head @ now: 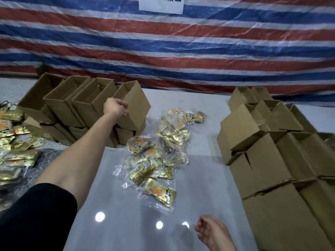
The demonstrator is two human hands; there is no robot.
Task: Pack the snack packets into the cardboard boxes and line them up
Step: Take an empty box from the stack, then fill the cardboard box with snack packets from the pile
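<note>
– Snack packets (154, 160): where do they lie, and can you read a brand on them?

– They lie in a loose heap in the middle of the bench (199, 105). They are gold foil pouches sealed in clear, crinkly film, each with an orange patch. Dark characters are printed on them, too small and blurred to read. A second pile (12, 142) of the same gold pouches lies at the left edge, cut off by the frame.

– Any other writing?

– A white paper sign (160, 4) hangs on the red, white and blue striped tarpaulin (181, 51) behind the bench. It has bold black characters, but only their lower halves show, so I cannot read them.

– And the cardboard boxes (85, 107)?

– Plain brown corrugated card, unprinted, oblong, with open tops. The left stack (59, 105) stands by the far left corner in two layers, the upper row tilted. The right stack (268, 163) runs along the right edge with loose flaps and leaves the frame at the near right corner.

– The hands?

– The left hand (116, 108), on a bare forearm from a black sleeve (36, 214), grips the end box (137, 109) of the upper left row, fingers curled round its near wall. The inside of that box is hidden. The right hand (210, 230) is at the near edge, fingers loosely curled, holding nothing. Whether it touches the bench, I cannot tell.

– The bench itself?

– Smooth, pale grey and glossy, with three round glints of light near the front.
</note>
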